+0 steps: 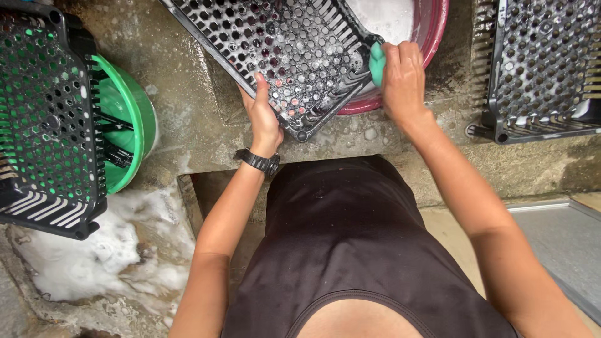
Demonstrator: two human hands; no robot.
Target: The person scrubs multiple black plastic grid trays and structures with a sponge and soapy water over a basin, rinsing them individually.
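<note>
Two hands on the job: left hand (263, 116) clamps the near edge of the black perforated tray (285, 53) tilted over the red soapy basin (432, 28), right hand (404, 78) fingers curled round a green sponge (377, 62), scrubbing its side wall. Next, probably fresh strokes along that rim.

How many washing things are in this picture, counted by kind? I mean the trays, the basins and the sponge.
Black perforated plastic trays: 3 (one in the hands, one over the green basin, one at the right)
Basins: 2 (red, green)
Green sponge: 1, in the right hand
Total: 6
</note>
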